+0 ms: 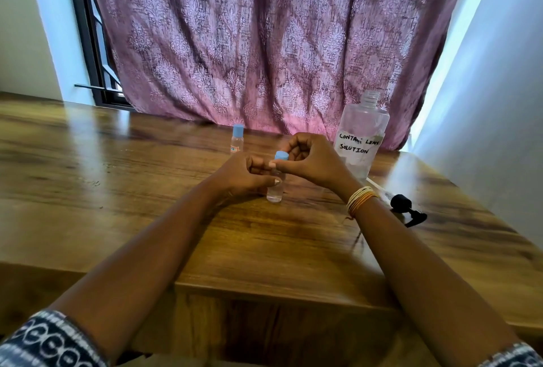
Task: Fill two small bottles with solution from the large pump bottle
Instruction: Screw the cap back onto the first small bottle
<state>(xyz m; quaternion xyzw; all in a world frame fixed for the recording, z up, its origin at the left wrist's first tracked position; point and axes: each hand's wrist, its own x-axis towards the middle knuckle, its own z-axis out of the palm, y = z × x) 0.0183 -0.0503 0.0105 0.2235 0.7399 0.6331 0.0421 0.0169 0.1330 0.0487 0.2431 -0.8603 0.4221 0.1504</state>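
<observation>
Left hand (246, 175) grips small bottle (275, 187), right hand (311, 161) pinches its blue cap (281, 156); large bottle (363, 137) reads "CONTACT LENS SOLUTION"

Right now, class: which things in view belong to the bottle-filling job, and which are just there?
Belong to the job:
- near small bottle, held by left hand
- its blue cap, under right hand
- far small bottle
- large bottle
- pump head

Just there:
- curtain
- table
- bangles
</observation>
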